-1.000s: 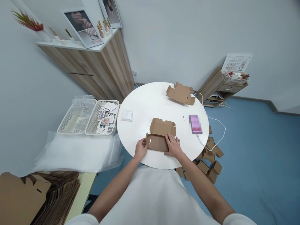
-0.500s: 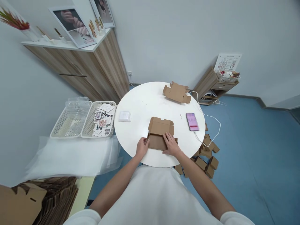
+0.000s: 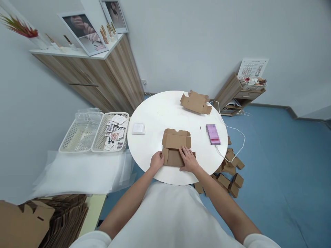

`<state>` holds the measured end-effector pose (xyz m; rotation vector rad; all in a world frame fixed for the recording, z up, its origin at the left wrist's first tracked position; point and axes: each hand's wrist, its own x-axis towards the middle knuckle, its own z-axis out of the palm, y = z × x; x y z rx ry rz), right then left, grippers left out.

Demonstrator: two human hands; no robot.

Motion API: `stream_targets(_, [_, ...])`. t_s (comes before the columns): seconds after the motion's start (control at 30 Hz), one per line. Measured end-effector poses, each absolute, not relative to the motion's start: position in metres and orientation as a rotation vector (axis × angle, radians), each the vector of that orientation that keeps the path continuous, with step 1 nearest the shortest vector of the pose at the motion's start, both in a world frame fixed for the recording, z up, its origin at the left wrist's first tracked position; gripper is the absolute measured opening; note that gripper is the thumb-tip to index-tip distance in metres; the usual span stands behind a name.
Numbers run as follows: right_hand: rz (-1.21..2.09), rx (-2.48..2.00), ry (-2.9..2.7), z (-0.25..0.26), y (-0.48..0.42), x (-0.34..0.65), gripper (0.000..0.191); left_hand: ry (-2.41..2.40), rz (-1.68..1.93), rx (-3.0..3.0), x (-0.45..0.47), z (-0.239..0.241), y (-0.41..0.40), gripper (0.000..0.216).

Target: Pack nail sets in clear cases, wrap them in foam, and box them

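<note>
A brown cardboard box (image 3: 178,140) lies partly folded near the front of the round white table (image 3: 144,151), its lid panel laid back away from me. At its left end, my left hand (image 3: 157,161) has fingers closed on the side flap (image 3: 165,156), which is bent inward over the base. My right hand (image 3: 188,159) rests on the right part of the base, palm down with fingers stretched out, and covers part of the right flap. Beyond them, an unfolded cardboard box (image 3: 196,102) sits at the table's back right.
A pixelated purple phone-like thing (image 3: 213,134) with a white cable is on the table's right. A small white packet (image 3: 138,128) is at the left. Two baskets, one with printed cards (image 3: 115,132), stand beside the table. Several folded boxes (image 3: 234,186) lie on the floor.
The box's left side flap has turned inward over the base under my left hand. My right hand stays on the box. The view has shifted slightly.
</note>
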<state>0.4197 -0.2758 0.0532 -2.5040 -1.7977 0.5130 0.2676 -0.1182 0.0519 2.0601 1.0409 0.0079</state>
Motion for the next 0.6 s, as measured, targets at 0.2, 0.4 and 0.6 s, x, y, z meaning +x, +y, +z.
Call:
stream_targets(0.2, [0.532, -2.501, -1.862, 0.055, -0.276, 0.419, 0.123, 1.081, -0.148, 2.285, 0.275, 0.052, -0.12, 0.017])
stream_targets(0.4, [0.511, -2.506, -1.869, 0.055, -0.279, 0.416, 0.114, 1.072, -0.15, 2.328, 0.274, 0.057, -0.125, 0.033])
stream_targets(0.6, [0.521, -2.459, -1.881, 0.057, -0.278, 0.421, 0.112, 0.64, -0.235, 2.323, 0.265, 0.068, -0.114, 0.111])
